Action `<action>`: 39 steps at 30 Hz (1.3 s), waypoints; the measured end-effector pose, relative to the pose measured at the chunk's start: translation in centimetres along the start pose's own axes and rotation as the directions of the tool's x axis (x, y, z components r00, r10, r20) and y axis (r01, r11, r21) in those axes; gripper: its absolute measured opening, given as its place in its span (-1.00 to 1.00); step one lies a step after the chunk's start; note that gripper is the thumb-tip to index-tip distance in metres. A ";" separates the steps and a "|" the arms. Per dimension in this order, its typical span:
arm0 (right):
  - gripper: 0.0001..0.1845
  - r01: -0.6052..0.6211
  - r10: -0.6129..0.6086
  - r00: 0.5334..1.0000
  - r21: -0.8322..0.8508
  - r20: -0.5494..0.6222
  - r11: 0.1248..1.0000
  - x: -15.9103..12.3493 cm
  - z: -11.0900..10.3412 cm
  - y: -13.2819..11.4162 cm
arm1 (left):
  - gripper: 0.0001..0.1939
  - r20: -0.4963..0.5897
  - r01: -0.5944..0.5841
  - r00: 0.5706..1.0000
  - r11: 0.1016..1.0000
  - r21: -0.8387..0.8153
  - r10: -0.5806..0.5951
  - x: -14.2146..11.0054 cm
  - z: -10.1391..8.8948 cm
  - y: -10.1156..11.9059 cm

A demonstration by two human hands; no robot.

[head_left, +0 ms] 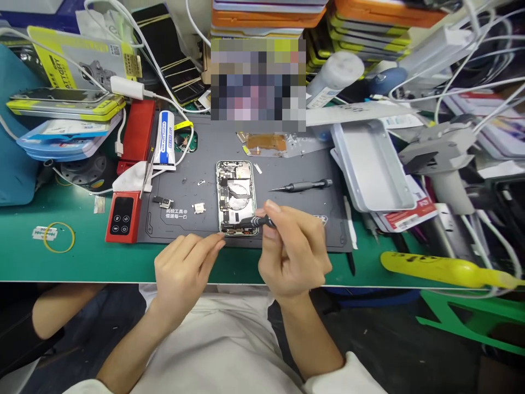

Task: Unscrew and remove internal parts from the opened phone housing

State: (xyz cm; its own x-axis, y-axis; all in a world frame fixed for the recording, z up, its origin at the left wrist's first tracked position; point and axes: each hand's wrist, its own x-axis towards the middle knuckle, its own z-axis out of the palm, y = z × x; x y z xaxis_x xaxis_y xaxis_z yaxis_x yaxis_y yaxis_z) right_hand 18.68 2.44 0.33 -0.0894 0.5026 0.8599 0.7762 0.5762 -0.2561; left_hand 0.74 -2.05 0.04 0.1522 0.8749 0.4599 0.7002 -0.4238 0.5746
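Note:
An opened phone (235, 200), its inner boards and parts exposed, lies on the dark grey mat (184, 180). My left hand (184, 262) is closed, its thumb and fingertips pinched at the phone's lower left corner. In my right hand (293, 249) is a slim black tool (260, 221) with pale rings, pointing left across the lower part of the phone; its exact kind is hard to make out. To the right of the phone rests a screwdriver (303, 186). Small loose metal parts (199, 208) and a dark module (163, 202) lie left of it.
A red device with buttons (123, 216), a white-and-blue tube (165, 139) and stacked boxes stand at left. On the right are a grey tray (373, 164), a yellow bottle-like object (443, 269) and tangled white cables. Another person's arm (61, 309) shows at lower left.

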 end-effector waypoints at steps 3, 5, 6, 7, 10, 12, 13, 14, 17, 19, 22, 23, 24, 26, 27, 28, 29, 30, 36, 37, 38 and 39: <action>-0.53 -0.009 0.009 1.000 0.005 -0.001 1.000 0.1 0.0 0.0 | -0.83 0.006 -0.066 0.998 0.977 0.202 0.067 0.0 0.5 0.0; -0.53 -0.017 0.017 1.000 0.018 -0.007 1.000 0.0 0.0 0.0 | -0.81 0.000 -0.096 0.995 0.961 0.258 0.099 0.0 0.8 0.1; -0.53 -0.020 0.020 1.000 0.024 -0.011 1.000 0.0 0.0 0.0 | -0.81 -0.003 -0.104 0.994 0.956 0.274 0.109 0.0 0.9 0.1; -0.55 -0.020 0.020 1.000 0.027 -0.013 0.999 0.0 0.0 0.0 | -0.81 -0.006 -0.111 0.993 0.951 0.289 0.118 0.0 1.0 0.2; -0.57 -0.027 0.028 1.000 0.033 -0.005 0.999 0.0 0.0 0.0 | -0.81 -0.013 -0.121 0.991 0.937 0.327 0.132 0.0 1.1 0.3; -0.56 -0.036 0.036 0.999 0.026 -0.006 0.999 0.1 0.0 0.0 | -0.81 -0.013 -0.121 0.991 0.932 0.340 0.134 0.0 1.1 0.4; -0.55 -0.040 0.040 0.999 0.022 -0.008 0.999 0.1 0.0 -0.1 | -0.81 -0.013 -0.121 0.991 0.931 0.344 0.133 0.0 1.1 0.4; -0.55 -0.040 0.041 0.999 0.026 -0.007 0.999 0.1 0.0 -0.1 | -0.81 -0.012 -0.122 0.991 0.931 0.345 0.134 0.0 1.1 0.4; -0.51 -0.047 0.046 0.999 0.053 0.011 0.997 0.2 -0.1 -0.2 | -0.81 -0.004 -0.128 0.990 0.930 0.346 0.138 0.1 1.1 0.4; -0.49 -0.059 0.058 0.998 0.054 0.022 0.997 0.2 -0.2 -0.2 | -0.82 0.001 -0.135 0.990 0.925 0.356 0.144 0.2 1.0 0.4; -0.44 -0.063 0.061 0.998 0.077 0.029 0.995 0.2 -0.2 -0.3 | -0.83 0.000 -0.137 0.989 0.916 0.377 0.147 0.3 1.0 0.5; -0.43 -0.062 0.060 0.998 0.080 0.027 0.995 0.2 -0.1 -0.3 | -0.84 -0.001 -0.135 0.989 0.916 0.377 0.146 0.3 1.0 0.5; -0.44 -0.064 0.062 0.998 0.075 0.023 0.995 0.1 -0.1 -0.3 | -0.84 -0.003 -0.133 0.989 0.918 0.373 0.145 0.3 1.0 0.6; -0.47 -0.065 0.064 0.998 0.059 0.015 0.996 0.1 0.0 -0.3 | -0.84 -0.008 -0.126 0.990 0.924 0.361 0.138 0.2 1.1 0.6; -0.49 -0.063 0.062 0.998 0.061 0.011 0.996 0.1 0.0 -0.3 | -0.83 -0.009 -0.121 0.991 0.928 0.352 0.133 0.1 1.1 0.5; -0.50 -0.059 0.059 0.998 0.070 0.007 0.996 0.1 0.1 -0.3 | -0.83 -0.011 -0.114 0.992 0.934 0.338 0.125 0.0 1.1 0.5; -0.49 -0.055 0.055 0.998 0.081 0.004 0.995 0.1 0.1 -0.3 | -0.82 -0.012 -0.103 0.994 0.942 0.320 0.113 -0.1 1.2 0.4; -0.48 -0.050 0.051 0.999 0.090 0.000 0.995 0.1 0.2 -0.3 | -0.81 -0.014 -0.090 0.995 0.949 0.302 0.098 -0.2 1.2 0.4; -0.49 -0.084 0.083 0.996 0.079 0.017 0.993 -0.1 0.2 -0.3 | -0.78 -0.024 -0.002 1.000 0.973 0.232 0.008 -0.5 1.3 0.3; -0.49 -0.085 0.084 0.996 0.084 0.018 0.993 -0.2 0.2 -0.3 | -0.77 -0.024 0.014 1.000 0.977 0.212 -0.010 -0.4 1.2 0.4; -0.49 -0.083 0.082 0.996 0.090 0.017 0.992 -0.3 0.2 -0.3 | -0.76 -0.023 0.032 0.999 0.982 0.187 -0.028 -0.4 1.2 0.5; -0.49 -0.081 0.080 0.997 0.097 0.017 0.992 -0.3 0.2 -0.3 | -0.75 -0.023 0.050 0.999 0.987 0.155 -0.047 -0.4 1.1 0.6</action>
State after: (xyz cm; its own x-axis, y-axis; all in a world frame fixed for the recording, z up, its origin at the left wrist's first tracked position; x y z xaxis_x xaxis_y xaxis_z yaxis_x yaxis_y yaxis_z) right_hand 18.33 2.28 0.04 -0.0378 0.5576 0.8293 0.7168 0.5933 -0.3663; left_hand 1.86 -2.42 -0.57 0.1030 0.8882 0.4478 0.8063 -0.3382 0.4852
